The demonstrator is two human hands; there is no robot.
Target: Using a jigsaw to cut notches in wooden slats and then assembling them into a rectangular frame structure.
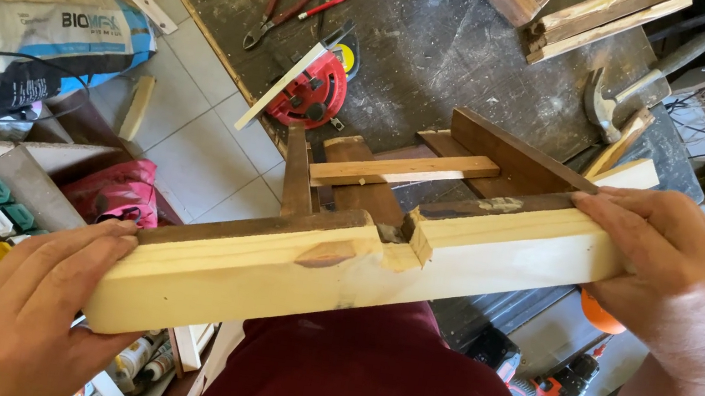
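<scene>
Over the workbench: a long pale pine board with dark stained strips along its top edge (pixel 342 270) is held level between both hands, above the dark dusty bench top (pixel 445 64) and the person's maroon shirt (pixel 364 374).
Left hand (pixel 33 309): wrapped around the board's near end, palm on the end grain, fingers closed over the top.
Right hand (pixel 673 271): clamped over the far end, thumb on the dark strip.
Joint: a chipped notch (pixel 407 238) sits mid-board, where a dark upright piece (pixel 296 172) and a thin light cross slat (pixel 402 170) meet it.
Risk at notch: the wood looks splintered there; twisting could likely split it further.
Risk of slip: if either grip loosens, the frame could drop onto the red circular saw (pixel 312 91) or the steel claw hammer (pixel 614 102).
</scene>
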